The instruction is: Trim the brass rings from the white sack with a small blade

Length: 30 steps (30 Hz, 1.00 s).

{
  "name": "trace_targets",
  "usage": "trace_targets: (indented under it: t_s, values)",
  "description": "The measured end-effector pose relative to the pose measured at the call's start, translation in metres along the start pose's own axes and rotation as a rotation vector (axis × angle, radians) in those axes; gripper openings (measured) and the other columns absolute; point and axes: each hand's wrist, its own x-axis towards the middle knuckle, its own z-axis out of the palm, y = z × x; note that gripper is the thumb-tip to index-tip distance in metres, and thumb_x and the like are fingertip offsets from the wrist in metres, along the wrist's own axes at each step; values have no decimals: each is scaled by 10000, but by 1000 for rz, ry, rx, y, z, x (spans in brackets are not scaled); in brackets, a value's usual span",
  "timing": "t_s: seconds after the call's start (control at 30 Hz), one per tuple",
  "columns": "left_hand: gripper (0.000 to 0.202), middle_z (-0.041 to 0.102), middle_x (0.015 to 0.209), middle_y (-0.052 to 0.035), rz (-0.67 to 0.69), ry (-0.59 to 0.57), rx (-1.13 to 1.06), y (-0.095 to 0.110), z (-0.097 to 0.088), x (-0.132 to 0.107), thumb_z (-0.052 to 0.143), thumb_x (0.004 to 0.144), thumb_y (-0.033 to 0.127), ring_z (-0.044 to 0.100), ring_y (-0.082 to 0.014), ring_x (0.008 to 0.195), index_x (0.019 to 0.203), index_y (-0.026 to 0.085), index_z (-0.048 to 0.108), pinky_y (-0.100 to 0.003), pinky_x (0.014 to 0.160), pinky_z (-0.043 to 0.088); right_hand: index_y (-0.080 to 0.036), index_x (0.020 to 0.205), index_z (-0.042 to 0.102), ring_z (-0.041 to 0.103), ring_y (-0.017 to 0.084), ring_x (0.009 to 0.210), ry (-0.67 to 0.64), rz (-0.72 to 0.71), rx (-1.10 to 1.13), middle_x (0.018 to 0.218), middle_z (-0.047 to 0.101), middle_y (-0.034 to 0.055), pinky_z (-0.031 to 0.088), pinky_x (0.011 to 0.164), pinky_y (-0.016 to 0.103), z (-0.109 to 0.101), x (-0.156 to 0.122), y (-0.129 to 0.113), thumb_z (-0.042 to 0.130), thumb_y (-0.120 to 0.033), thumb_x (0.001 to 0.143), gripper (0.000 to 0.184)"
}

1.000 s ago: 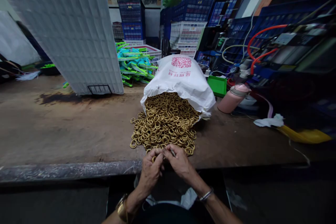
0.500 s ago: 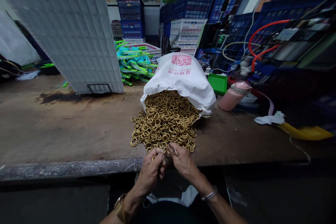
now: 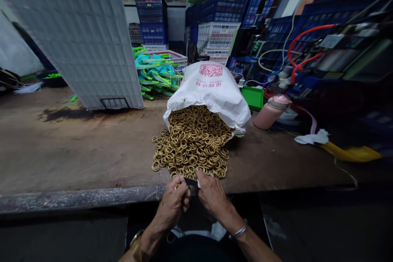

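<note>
Both of my hands are together at the near edge of the workbench, just below a heap of brass rings point(image 3: 192, 147). My left hand point(image 3: 172, 204) is closed, with a brass ring point(image 3: 177, 186) pinched in its fingers. My right hand point(image 3: 212, 196) is closed on a small dark flat piece point(image 3: 192, 184) that spans between the two hands. The rings spill out of a white sack point(image 3: 211, 90) with red print that lies on its side behind the heap.
A white grid panel point(image 3: 76, 37) leans at the back left. Green and teal plastic parts point(image 3: 155, 73) pile behind it. A pink bottle point(image 3: 270, 112), a green box point(image 3: 253, 97) and a machine with red hoses point(image 3: 307, 57) stand on the right. Blue and white crates point(image 3: 221, 20) are stacked behind.
My hands have moved slightly toward me along the bench edge. A dark flat piece now shows between my fingers where a thin pale sliver showed before.
</note>
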Motion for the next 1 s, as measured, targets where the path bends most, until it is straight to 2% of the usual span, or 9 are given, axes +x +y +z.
trace_targets:
  t_s: [0.17, 0.3, 0.43, 0.57, 0.7, 0.83, 0.9, 1.0]
  values:
    - [196, 409, 479, 77, -66, -133, -166, 2, -3, -15, 559, 769, 344, 322, -30, 360, 756, 168, 473, -136, 341, 256, -171, 829, 526, 558, 137, 613, 130, 112, -32, 696, 642, 45, 203, 539, 264, -3, 13, 11, 377, -18, 704, 248]
    - [212, 529, 635, 15, -146, -111, -285, 1, -6, -13, 555, 770, 356, 424, -46, 412, 745, 159, 484, -137, 322, 281, -184, 892, 529, 564, 141, 681, 234, 55, -25, 765, 647, 33, 235, 565, 249, -4, 25, 12, 404, -48, 700, 266]
    - [224, 596, 766, -58, -178, -94, -342, -2, -12, -7, 527, 791, 341, 531, -78, 513, 718, 132, 498, -134, 340, 311, -189, 997, 506, 564, 149, 735, 220, 0, -46, 870, 643, 43, 251, 576, 244, -3, 37, 1, 430, -90, 710, 313]
    - [168, 618, 774, -75, -175, -100, -371, -4, -18, -6, 526, 787, 294, 569, -107, 552, 747, 132, 512, -146, 350, 333, -195, 908, 533, 561, 138, 670, 199, 46, -78, 822, 642, 33, 234, 554, 248, 3, 45, -1, 420, -96, 729, 233]
    - [120, 613, 748, -56, -148, -164, -379, -3, -22, -3, 564, 745, 251, 575, -118, 560, 776, 146, 514, -149, 353, 324, -200, 847, 549, 555, 125, 633, 237, 60, -19, 742, 634, 19, 233, 543, 240, 7, 49, 7, 422, -104, 735, 195]
    - [134, 603, 742, -44, -138, -172, -385, -2, -20, 2, 576, 739, 269, 566, -115, 571, 763, 156, 507, -148, 361, 305, -192, 814, 555, 526, 122, 592, 297, 90, 232, 655, 601, 6, 276, 543, 216, 2, 50, 11, 446, -188, 749, 127]
    - [146, 595, 725, -30, -136, -143, -393, -1, -18, 5, 595, 731, 270, 555, -102, 562, 761, 159, 506, -142, 363, 292, -184, 741, 533, 494, 113, 552, 301, 114, 478, 609, 564, -7, 305, 527, 206, -1, 49, 10, 440, -246, 760, 113]
    - [174, 577, 682, -3, -137, -89, -436, -1, -16, 10, 633, 704, 266, 548, -89, 549, 770, 160, 511, -134, 365, 280, -184, 682, 482, 455, 97, 497, 225, 150, 881, 543, 513, -33, 342, 497, 198, -1, 41, 7, 469, -304, 744, 135]
